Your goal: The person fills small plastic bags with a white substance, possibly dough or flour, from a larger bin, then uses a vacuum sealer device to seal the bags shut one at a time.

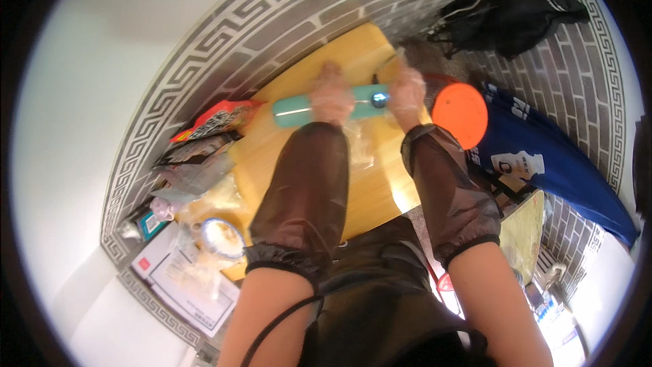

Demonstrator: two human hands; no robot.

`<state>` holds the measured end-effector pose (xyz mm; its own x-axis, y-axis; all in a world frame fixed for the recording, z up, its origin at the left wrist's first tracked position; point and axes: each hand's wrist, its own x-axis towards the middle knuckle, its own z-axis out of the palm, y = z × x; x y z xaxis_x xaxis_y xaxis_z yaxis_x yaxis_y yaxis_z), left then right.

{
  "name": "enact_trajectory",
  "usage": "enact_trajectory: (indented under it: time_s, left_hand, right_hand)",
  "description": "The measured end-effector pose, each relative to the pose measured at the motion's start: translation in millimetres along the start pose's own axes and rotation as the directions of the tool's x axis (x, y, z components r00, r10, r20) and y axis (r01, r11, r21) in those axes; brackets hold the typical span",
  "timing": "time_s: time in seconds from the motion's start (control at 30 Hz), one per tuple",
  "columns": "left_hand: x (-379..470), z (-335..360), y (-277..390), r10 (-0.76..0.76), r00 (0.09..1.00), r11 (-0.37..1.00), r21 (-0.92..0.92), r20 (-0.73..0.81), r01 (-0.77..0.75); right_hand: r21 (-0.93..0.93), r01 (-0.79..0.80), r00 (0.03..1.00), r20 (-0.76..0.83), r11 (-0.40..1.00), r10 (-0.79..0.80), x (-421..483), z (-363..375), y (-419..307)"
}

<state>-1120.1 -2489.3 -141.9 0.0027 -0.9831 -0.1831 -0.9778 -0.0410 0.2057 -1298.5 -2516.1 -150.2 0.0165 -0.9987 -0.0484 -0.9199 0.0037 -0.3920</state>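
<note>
A long, rounded teal appliance [293, 111] with a small lit display lies across the wooden table [285, 158]. It looks like a vacuum sealer. My left hand [332, 97] is closed over its middle, fingers pointing away from me. My right hand [407, 94] grips its right end and hides that tip. Both hands are blurred and seem to wear thin clear gloves. Below the appliance, between my forearms, a clear plastic bag [360, 145] lies on the table; its contents cannot be made out. Dark sleeve covers run over both forearms.
A red food packet [221, 118] and grey pouches [196, 176] line the table's left side. Nearer me are a blue-rimmed bowl [223, 238] and a white printed box [183, 278]. An orange round stool top [460, 115] stands right of the table, beside blue cloth [555, 148]. Brick-patterned wall borders the far edge.
</note>
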Motion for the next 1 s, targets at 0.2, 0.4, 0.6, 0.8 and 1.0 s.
enact_trajectory:
  time_s: [0.2,0.4,0.6,0.8,1.0]
  left_hand:
    - [8,36,-17,0.114,0.979,0.993,0.036,-0.169,-0.109]
    - [2,50,-22,0.065,0.987,0.981,0.189,-0.145,-0.037]
    - [0,3,2,0.002,1.0,1.0,-0.003,0.008,-0.002]
    - [-2,20,-1,-0.075,0.997,0.993,-0.095,0.001,0.075]
    - [-1,9,2,0.0,0.999,1.0,-0.017,0.041,0.001]
  right_hand:
    - [-0.025,0.088,0.987,-0.13,0.996,-0.09,-1,4,3]
    - [0.071,0.087,0.991,-0.108,0.994,-0.079,-5,5,-8]
    - [0.066,0.071,0.993,-0.1,0.995,-0.064,-1,4,7]
    - [0.077,0.063,0.995,-0.08,0.995,-0.057,-4,-9,-9]
    - [0.124,0.06,0.992,-0.116,0.99,-0.046,-2,-2,0]
